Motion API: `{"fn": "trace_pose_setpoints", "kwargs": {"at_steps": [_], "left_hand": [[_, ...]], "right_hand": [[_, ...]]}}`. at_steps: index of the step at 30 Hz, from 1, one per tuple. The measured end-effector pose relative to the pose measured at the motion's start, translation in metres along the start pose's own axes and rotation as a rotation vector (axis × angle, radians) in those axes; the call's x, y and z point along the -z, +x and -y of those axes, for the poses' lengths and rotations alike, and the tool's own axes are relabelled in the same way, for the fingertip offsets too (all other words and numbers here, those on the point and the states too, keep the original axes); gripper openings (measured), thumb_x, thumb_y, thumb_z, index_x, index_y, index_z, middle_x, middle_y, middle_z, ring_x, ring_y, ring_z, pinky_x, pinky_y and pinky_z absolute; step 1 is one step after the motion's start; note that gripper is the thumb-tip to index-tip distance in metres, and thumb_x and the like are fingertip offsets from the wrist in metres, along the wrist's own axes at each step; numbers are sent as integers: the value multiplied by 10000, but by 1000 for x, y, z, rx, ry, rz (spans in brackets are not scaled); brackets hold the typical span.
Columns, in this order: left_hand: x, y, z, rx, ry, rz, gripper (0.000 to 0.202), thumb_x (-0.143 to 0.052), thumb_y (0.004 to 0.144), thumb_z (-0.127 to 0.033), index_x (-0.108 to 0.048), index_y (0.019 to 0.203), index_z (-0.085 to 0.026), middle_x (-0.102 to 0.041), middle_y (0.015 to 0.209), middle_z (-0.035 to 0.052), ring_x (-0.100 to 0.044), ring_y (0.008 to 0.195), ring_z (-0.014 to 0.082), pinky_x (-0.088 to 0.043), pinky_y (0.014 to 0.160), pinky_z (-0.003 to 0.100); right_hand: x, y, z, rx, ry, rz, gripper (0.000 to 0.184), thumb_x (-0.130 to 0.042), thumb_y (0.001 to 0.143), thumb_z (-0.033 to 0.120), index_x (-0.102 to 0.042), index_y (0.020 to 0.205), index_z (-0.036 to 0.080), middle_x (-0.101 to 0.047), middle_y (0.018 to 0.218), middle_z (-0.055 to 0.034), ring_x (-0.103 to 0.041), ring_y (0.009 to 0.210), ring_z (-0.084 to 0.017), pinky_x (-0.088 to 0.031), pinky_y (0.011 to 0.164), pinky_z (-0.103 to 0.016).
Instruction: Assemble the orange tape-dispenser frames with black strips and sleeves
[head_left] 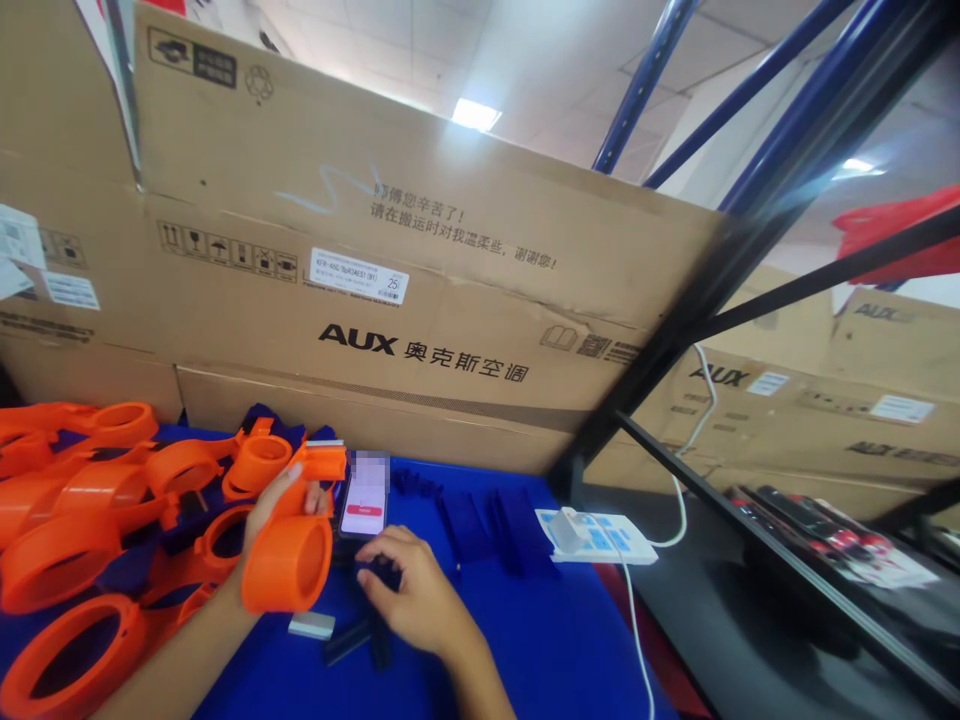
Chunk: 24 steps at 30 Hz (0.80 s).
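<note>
My left hand [279, 505] is closed around an orange plastic part [289, 560] with a wide ring at its lower end, held above the table. A small silver-grey piece [326, 443] shows at the part's upper end. My right hand [412, 585] is low over the blue tabletop [480, 650], its fingers bent and its thumb apart from them. Dark strips [358, 640] lie just below the right thumb; whether the thumb touches one is unclear. Left of them rests a small light-grey block [311, 626]. Beyond the right hand a phone [365, 497] with a lit screen stands tilted.
Several orange ringed parts [71, 560] are heaped on the left. Dark blue pieces [480, 525] lie at the back. A white power strip [596, 537] with cables sits at the right edge. Large cardboard boxes [420, 300] wall off the back, beside a dark metal rack post [660, 360].
</note>
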<state>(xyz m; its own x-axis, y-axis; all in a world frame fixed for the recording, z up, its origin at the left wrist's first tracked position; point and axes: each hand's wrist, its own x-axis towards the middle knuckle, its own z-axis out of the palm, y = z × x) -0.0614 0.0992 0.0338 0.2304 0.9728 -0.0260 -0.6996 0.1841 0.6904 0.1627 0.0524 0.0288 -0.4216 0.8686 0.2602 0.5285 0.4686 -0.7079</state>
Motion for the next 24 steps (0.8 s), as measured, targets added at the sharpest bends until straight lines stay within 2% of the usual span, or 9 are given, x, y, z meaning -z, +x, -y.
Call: {"fn": "trace_pose_setpoints", "kwargs": {"at_steps": [4,8,11,16,18,21,24], "left_hand": [[7,-1,-18,-33,-91,56,426,-653,870,-555,-593,640,-202,-584,582,32,-547,509,152,-484,459,258],[12,3,-31,-133,-173,-9,379,-638,868,-526,-577,661,-215,-577,589,18,-594,569,170,-554,544,279],[13,3,-35,-139,-218,-84,340,-576,910,-486,-601,707,-214,-579,596,17,-594,554,173,-556,527,285],[14,5,-36,-163,-245,-98,282,-623,883,-471,-618,747,-223,-590,587,14,-588,543,175,-548,497,280],[16,8,-36,-180,-205,-70,287,-671,851,-476,-615,730,-222,-584,580,3,-577,528,159,-552,506,273],[16,11,-34,-134,-148,-24,369,-683,839,-521,-592,663,-209,-575,573,10,-571,512,150,-527,478,262],[11,9,-30,-120,-120,-76,379,-705,834,-511,-589,643,-205,-569,558,12,-569,504,154,-502,459,259]], "right_hand": [[-11,-2,4,55,-149,70,341,-689,915,229,-714,1250,288,-652,1174,-59,-587,1091,-240,-441,975,-386],[-19,-3,6,81,-266,100,445,-683,942,323,-640,1386,326,-602,1175,-56,-559,1053,-247,-434,936,-400],[-22,-3,5,77,-335,66,372,-647,971,309,-674,1342,321,-600,1129,-54,-546,1022,-241,-428,893,-384],[-18,0,-1,31,-419,-23,151,-651,966,262,-783,1041,271,-640,1048,-62,-552,962,-239,-419,831,-372],[-17,0,-2,10,-416,-33,133,-662,963,273,-778,1028,269,-658,1041,-64,-562,970,-244,-423,842,-378],[-18,-1,-2,-4,-382,-14,139,-682,957,315,-762,1063,279,-674,1070,-62,-577,1006,-254,-429,869,-387],[-21,-2,-2,-2,-351,14,164,-746,904,317,-747,1062,271,-684,1101,-62,-586,1034,-264,-435,890,-391]]}}
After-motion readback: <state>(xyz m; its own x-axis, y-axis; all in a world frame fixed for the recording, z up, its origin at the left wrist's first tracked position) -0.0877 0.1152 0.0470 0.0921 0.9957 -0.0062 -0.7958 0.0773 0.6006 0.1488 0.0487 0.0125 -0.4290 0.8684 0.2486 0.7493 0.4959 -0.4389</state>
